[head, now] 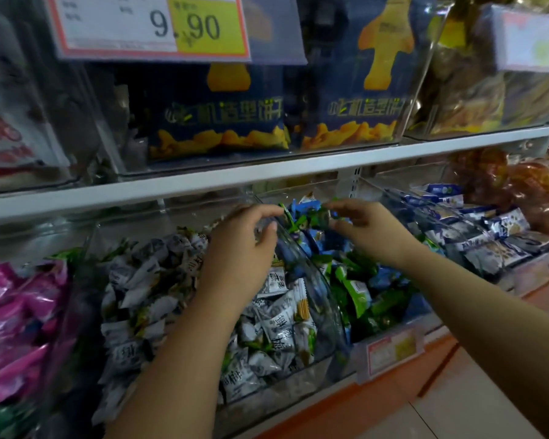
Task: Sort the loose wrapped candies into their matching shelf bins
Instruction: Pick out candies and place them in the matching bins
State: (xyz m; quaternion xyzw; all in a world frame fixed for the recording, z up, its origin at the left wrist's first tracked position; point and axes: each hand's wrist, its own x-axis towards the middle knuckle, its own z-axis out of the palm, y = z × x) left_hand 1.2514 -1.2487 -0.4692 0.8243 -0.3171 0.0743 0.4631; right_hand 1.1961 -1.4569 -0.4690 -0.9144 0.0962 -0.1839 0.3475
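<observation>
My right hand [366, 228] reaches over the middle clear bin [336, 315] of green and blue wrapped candies [357, 291]. Its fingertips and thumb pinch a green wrapped candy [320, 217] above the pile. My left hand [243, 248] hovers with curled fingers at the top of the clear divider between that bin and the bin of grey-white wrapped candies [159, 289]. Its index fingertip sits next to a green wrapper edge. Whether it holds anything is unclear.
Pink packets [16, 312] fill the bin at far left. White-and-navy packets [488, 229] lie in the bin at right. The white shelf edge [267, 172] runs close above my hands, with blue snack bags [222, 112] and a price sign [149, 23] above. Orange shelf base and floor lie below right.
</observation>
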